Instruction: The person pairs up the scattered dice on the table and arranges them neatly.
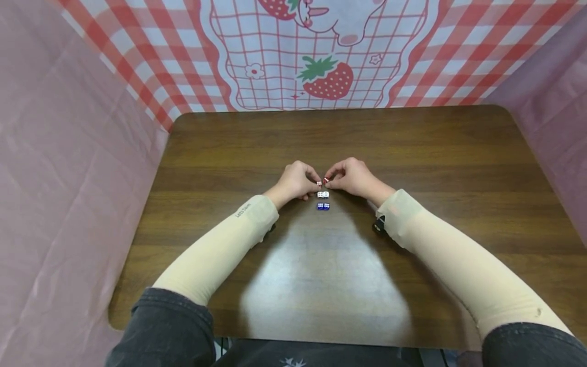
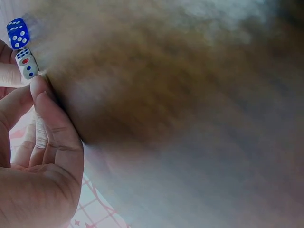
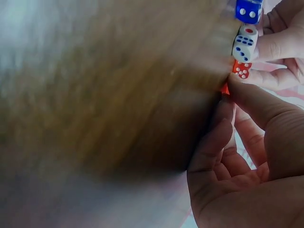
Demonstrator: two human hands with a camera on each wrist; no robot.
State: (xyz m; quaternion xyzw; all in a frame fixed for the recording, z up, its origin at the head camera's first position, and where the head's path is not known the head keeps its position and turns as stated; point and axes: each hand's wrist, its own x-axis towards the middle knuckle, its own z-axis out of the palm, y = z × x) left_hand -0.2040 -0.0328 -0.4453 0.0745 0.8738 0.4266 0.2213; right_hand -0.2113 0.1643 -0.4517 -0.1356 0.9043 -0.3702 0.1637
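Observation:
My left hand (image 1: 293, 181) pinches a red die (image 1: 319, 183) with white pips between its fingertips. Facing it, my right hand (image 1: 353, 177) pinches a second red die (image 1: 326, 180), tilted and close beside the first. In the right wrist view only an orange-red sliver of this second die (image 3: 225, 89) shows between thumb and finger. Just nearer to me on the table lie a pair of white dice (image 1: 323, 194), side by side. Nearer still is a pair of blue dice (image 1: 323, 206), also side by side. In the left wrist view my own fingertips hide the left hand's die.
The brown wooden table (image 1: 220, 163) has rounded corners. A red-and-white checked cloth (image 1: 192, 66) with strawberry prints hangs behind it. Pink cloth (image 1: 69, 168) hangs at the left side and more at the right. Both forearms wear pale sleeves (image 1: 220, 250).

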